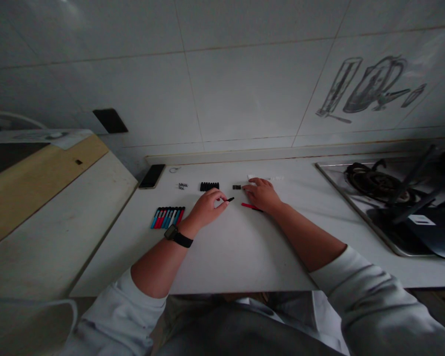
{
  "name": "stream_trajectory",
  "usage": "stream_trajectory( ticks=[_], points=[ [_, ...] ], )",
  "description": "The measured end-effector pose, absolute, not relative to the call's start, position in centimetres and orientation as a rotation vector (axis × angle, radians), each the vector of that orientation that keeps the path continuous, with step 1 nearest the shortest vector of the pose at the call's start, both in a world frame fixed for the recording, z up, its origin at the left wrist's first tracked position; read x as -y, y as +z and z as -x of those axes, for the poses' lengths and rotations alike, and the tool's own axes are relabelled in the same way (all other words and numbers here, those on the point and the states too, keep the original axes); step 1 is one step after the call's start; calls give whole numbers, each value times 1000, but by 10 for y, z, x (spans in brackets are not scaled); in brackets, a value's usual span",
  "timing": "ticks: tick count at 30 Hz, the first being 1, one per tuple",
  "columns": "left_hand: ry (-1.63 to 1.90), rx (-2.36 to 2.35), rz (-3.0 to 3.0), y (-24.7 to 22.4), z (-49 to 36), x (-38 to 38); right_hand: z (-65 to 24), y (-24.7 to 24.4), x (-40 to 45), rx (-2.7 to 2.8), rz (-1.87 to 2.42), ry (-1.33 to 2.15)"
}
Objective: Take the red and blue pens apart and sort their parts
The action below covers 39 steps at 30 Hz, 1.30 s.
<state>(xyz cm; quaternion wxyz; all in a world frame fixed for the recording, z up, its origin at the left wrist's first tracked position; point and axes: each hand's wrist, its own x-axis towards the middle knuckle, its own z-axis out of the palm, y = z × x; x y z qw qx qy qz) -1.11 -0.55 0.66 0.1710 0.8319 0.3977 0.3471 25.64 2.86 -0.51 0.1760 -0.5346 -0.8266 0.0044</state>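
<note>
My left hand (210,205) pinches a small black piece (230,199), which looks like a pen cap, between thumb and fingertips. Over the right part of the work area, my right hand (262,194) rests low with its fingers apart, beside a small cluster of dark parts (237,187). A red pen barrel (249,205) lies just below that hand, its right end partly covered. White small parts (276,178) lie behind the hand, some hidden by it. A row of black caps (209,186) stands behind my left hand. Red, blue and white pens with black ends (167,217) lie side by side at the left.
Small metallic pieces (182,186) and a thin ring (174,169) lie at the back left, near a phone (152,176). A gas stove (378,198) with a black multi-antenna device (426,220) on it borders the white counter (241,262) at right. A boxy cabinet (77,198) flanks the left.
</note>
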Motion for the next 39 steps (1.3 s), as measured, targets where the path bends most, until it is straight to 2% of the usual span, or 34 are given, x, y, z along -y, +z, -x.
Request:
stream_trajectory(
  ticks=[20, 39],
  points=[
    [953, -1145, -2377, 7, 11, 6, -261, -8, -33, 2216, 1587, -39],
    [913, -1156, -2376, 8, 11, 7, -255, 4, -24, 2402, 1468, -33]
  ],
)
